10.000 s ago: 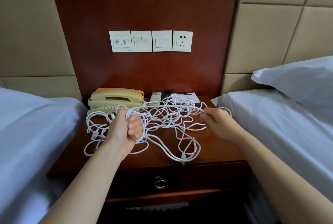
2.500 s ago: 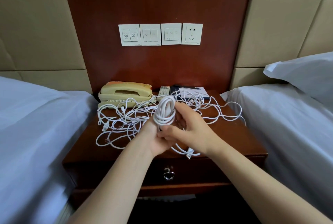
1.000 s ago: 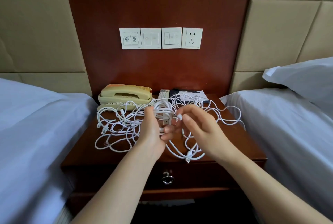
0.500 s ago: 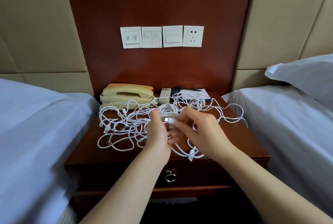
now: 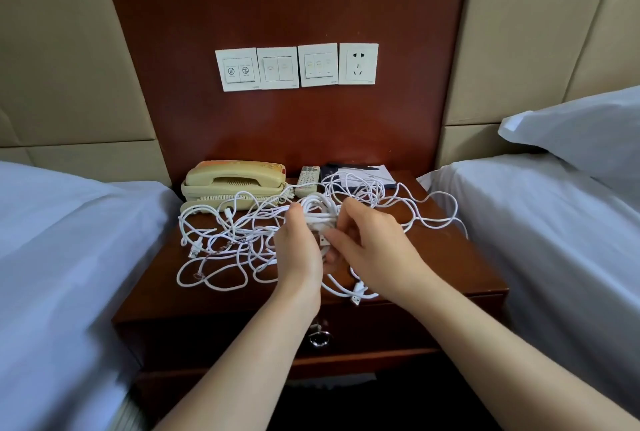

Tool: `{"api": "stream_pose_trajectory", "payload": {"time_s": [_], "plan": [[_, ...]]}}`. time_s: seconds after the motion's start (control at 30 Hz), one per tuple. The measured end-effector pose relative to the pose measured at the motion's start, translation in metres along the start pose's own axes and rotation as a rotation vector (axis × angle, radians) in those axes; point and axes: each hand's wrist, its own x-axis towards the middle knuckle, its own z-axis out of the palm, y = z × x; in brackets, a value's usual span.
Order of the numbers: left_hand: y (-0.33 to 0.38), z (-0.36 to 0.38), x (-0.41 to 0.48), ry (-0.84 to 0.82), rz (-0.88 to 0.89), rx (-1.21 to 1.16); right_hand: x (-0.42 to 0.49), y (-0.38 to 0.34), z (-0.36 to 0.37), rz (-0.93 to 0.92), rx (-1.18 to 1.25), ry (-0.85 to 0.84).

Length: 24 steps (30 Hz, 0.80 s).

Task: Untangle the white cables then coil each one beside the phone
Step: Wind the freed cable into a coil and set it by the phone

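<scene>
A tangle of white cables spreads over the wooden nightstand, in front of a beige phone at the back left. A coiled white cable bundle is held above the middle of the nightstand. My left hand grips the bundle from the left. My right hand pinches a strand wrapped across the bundle from the right. A loose USB plug lies near the front edge, below my right hand.
A remote control and a notepad with a pen lie behind the cables. White beds flank the nightstand on both sides, with a pillow on the right. Wall switches and a socket sit above. A drawer pull is below.
The coil was held upright 2.5 s ago and now lies lower, crosswise between my hands. My right hand has brought the cable end across the bundle.
</scene>
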Motion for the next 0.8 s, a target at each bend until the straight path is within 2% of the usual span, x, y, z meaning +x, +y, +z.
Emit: {"api": "stream_pose_trajectory", "payload": {"time_s": [0.1, 0.27, 0.33, 0.43, 0.53, 0.67, 0.8], "plan": [[-0.002, 0.005, -0.003, 0.003, 0.014, 0.023, -0.003, -0.004, 0.003, -0.018, -0.114, 0.127], [-0.006, 0.011, -0.006, -0.011, 0.035, 0.049, -0.002, -0.005, 0.004, -0.154, -0.268, 0.328], [-0.004, 0.011, -0.004, -0.047, 0.002, 0.039, 0.0, -0.004, 0.003, -0.162, -0.201, 0.327], [0.006, 0.005, 0.0, -0.146, -0.067, -0.054, 0.002, -0.002, -0.006, -0.176, -0.009, 0.197], [0.013, -0.003, 0.007, -0.209, -0.088, -0.049, 0.002, -0.001, -0.011, -0.181, 0.058, 0.107], [0.012, -0.005, 0.007, -0.233, -0.113, -0.015, 0.002, 0.006, -0.01, -0.136, -0.014, 0.146], [0.01, -0.005, 0.008, -0.195, -0.091, 0.034, 0.001, 0.009, -0.006, -0.213, -0.289, 0.275]]}}
